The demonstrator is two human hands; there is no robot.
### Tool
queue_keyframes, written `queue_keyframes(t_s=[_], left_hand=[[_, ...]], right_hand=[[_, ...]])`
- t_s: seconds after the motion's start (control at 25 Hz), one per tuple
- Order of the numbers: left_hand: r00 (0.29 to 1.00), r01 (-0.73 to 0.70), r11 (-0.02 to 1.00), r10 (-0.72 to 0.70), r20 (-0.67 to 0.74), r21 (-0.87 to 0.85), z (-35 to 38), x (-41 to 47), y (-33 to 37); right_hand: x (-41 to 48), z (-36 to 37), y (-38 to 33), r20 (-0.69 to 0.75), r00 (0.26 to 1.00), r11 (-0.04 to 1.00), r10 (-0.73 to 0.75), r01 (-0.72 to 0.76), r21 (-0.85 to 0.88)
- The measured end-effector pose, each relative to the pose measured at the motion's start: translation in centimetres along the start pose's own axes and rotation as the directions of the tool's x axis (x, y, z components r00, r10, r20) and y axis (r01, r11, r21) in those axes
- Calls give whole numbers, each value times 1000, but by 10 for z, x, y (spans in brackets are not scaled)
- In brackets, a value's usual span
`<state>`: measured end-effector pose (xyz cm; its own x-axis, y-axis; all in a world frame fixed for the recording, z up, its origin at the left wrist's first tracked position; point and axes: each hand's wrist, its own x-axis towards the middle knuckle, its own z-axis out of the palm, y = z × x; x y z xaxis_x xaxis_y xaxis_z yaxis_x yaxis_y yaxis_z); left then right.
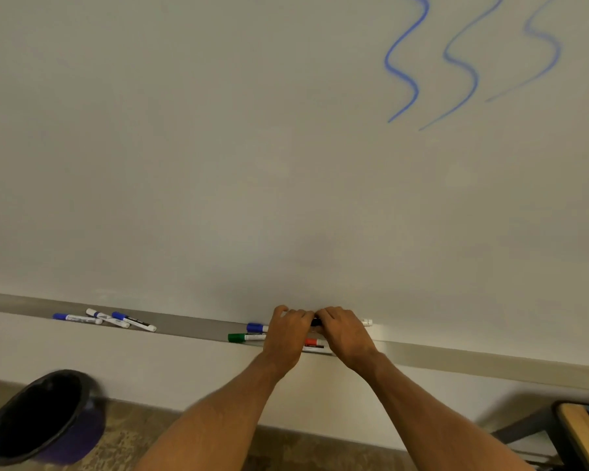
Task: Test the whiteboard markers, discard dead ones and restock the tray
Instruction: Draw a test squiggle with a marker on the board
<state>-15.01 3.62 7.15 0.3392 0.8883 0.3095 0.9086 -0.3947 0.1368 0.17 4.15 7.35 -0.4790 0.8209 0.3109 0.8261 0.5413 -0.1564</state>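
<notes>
whiteboard across the far view, with three blue squiggles upper right; grey tray along its lower edge; black bin on the floor, near left. left hand and right hand together over the tray, both curled round a black-capped marker. three blue-capped markers further left in the tray; green marker, blue marker and red marker just beside the hands.

Left hand and right hand curl round a black marker, with only a dark sliver showing between them. They also cover the barrels of the blue-capped marker, green marker and red marker. Label print is too small to read; the blue squiggles run off the top edge and the desk corner off the right.
</notes>
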Motion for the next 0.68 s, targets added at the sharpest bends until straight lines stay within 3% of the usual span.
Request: queue_keyframes(t_s=[0.24, 0.48, 0.68], left_hand=[[1000, -6, 1000, 6, -5, -16, -24, 2, -4], [999, -21, 998, 19, -31, -59, -53, 6, -16], [995, -5, 998, 10, -97, 60, -82, 6, -28]], right_hand=[[13, -22, -13, 54, 997, 989, -48, 55, -140], [25, -51, -34, -44, 997, 975, -64, 53, -216], [27, -75, -44, -143, 990, 966, 15, -51, -255]])
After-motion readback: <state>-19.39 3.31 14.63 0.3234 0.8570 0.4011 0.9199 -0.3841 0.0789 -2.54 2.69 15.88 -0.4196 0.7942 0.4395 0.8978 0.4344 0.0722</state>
